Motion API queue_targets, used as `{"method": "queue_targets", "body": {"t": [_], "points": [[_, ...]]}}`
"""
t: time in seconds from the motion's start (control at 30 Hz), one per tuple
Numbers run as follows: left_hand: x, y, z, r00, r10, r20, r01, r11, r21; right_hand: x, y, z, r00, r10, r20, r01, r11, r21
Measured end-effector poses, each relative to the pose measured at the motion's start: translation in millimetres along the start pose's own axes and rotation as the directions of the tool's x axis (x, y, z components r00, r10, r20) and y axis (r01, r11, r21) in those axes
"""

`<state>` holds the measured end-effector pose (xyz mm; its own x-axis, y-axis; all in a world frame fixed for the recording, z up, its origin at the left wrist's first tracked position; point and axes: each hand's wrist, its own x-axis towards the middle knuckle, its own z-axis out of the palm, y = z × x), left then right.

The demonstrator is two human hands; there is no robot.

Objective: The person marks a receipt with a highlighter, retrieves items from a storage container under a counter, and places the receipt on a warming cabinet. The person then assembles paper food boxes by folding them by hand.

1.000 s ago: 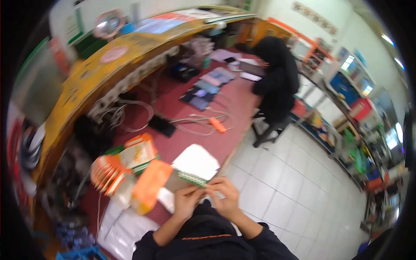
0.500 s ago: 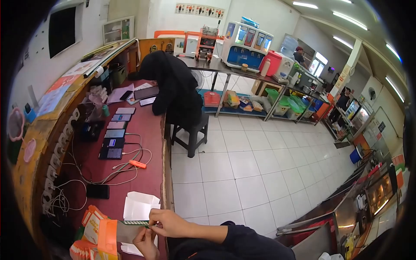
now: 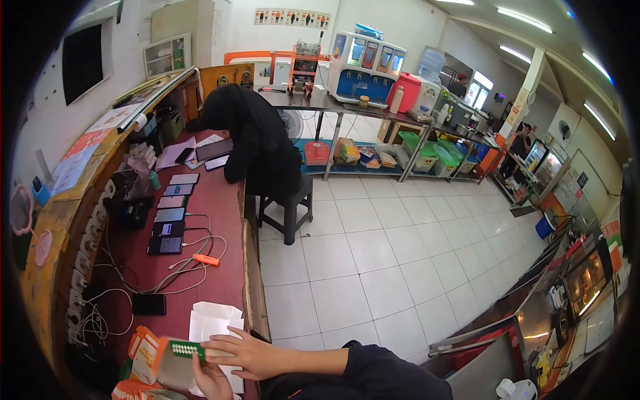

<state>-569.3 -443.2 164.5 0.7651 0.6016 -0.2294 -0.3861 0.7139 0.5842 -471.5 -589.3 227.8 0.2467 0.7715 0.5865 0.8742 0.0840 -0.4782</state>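
Note:
An orange, green and grey printed carton (image 3: 175,367) is between my hands near the table's front edge. My left hand (image 3: 212,381) holds its lower side, thumb up by the green patterned flap (image 3: 187,349). Across the flap's right end lies my right hand (image 3: 241,353), with its fingers stretched out and slightly apart. Behind my hands is an opened white box (image 3: 212,319). More orange and white cartons (image 3: 141,347) lie at the left, partly cut off by the dark view edge.
A person in black (image 3: 257,140) sits on a black stool (image 3: 291,212) at the table's far end. The red table (image 3: 213,287) bears several phones (image 3: 169,230), loose cables, an orange adapter (image 3: 206,259) and a black phone (image 3: 149,305).
The view swung right, then shifted slightly. My right hand's fingers have gone from a pinch at the flap to spread out over it, and the carton's patterned flap now faces up more.

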Motion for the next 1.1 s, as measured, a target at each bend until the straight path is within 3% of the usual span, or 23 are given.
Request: {"method": "queue_targets", "body": {"t": [0.03,0.07,0.13,0.2,0.23,0.3,0.33,0.37,0.4,0.47,0.6,0.63,0.67,0.7,0.77,0.9,0.97,1.0,1.07,1.1], "points": [[11,8,-17,0.987,-0.16,-0.008,0.152,0.951,-0.271,2,1,-2,0.999,0.047,0.006,-0.047,0.998,-0.043],[14,14,-25,0.972,-0.195,0.129,0.228,0.911,-0.344,0,7,0,0.998,0.068,0.008,-0.068,0.996,-0.066],[25,23,-39,0.956,-0.239,0.173,0.291,0.854,-0.431,-8,28,10,0.99,0.135,-0.043,-0.136,0.99,-0.022],[23,23,-39,0.919,-0.276,0.284,0.395,0.658,-0.641,-10,33,9,0.961,0.183,-0.209,-0.166,0.981,0.097],[17,19,-33,0.92,-0.274,0.279,0.391,0.658,-0.643,-6,30,7,0.961,0.184,-0.206,-0.166,0.981,0.101],[-12,12,31,0.992,-0.085,0.088,0.106,0.956,-0.272,1,25,8,0.945,0.18,-0.273,-0.177,0.984,0.037],[-21,8,40,0.99,-0.056,0.128,0.057,0.998,0.001,5,22,9,0.95,0.177,-0.258,-0.167,0.984,0.06],[-22,0,43,0.983,0.055,0.175,-0.092,0.973,0.21,7,16,11,0.942,0.223,-0.253,-0.222,0.975,0.032],[-20,-7,43,0.961,0.155,0.227,-0.239,0.881,0.409,10,12,15,0.936,0.262,-0.237,-0.266,0.964,0.013],[-21,4,55,0.962,0.226,0.156,-0.272,0.861,0.429,11,16,30,0.895,0.212,-0.392,-0.201,0.977,0.071],[-8,10,42,0.883,0.456,0.112,-0.443,0.732,0.517,14,11,17,0.886,0.276,-0.374,-0.219,0.957,0.188],[-8,7,35,0.82,0.547,0.167,-0.529,0.615,0.585,17,7,15,0.877,0.276,-0.392,-0.198,0.953,0.229],[-9,3,32,0.707,0.661,0.252,-0.616,0.399,0.679,21,3,14,0.865,0.281,-0.415,-0.182,0.948,0.262],[-11,7,34,0.512,0.728,0.456,-0.675,0.014,0.738,23,1,16,0.875,0.28,-0.394,-0.169,0.941,0.294],[-16,4,39,0.398,0.744,0.536,-0.699,-0.132,0.702,24,-3,19,0.835,0.327,-0.442,-0.224,0.936,0.27],[-20,-4,40,0.338,0.765,0.549,-0.741,-0.142,0.656,27,-17,27,0.872,0.327,-0.364,-0.192,0.913,0.36],[-24,1,39,0.534,0.705,0.466,-0.723,0.095,0.684,31,-18,27,0.853,0.38,-0.358,-0.22,0.884,0.413],[-27,4,39,0.537,0.707,0.461,-0.718,0.095,0.689,33,-18,27,0.832,0.427,-0.354,-0.243,0.854,0.46],[-30,9,42,0.753,0.571,0.326,-0.638,0.516,0.571,35,-20,27,0.824,0.436,-0.362,-0.244,0.85,0.467],[-30,11,41,0.754,0.573,0.321,-0.636,0.516,0.574,36,-21,27,0.812,0.444,-0.379,-0.244,0.848,0.471]]}}
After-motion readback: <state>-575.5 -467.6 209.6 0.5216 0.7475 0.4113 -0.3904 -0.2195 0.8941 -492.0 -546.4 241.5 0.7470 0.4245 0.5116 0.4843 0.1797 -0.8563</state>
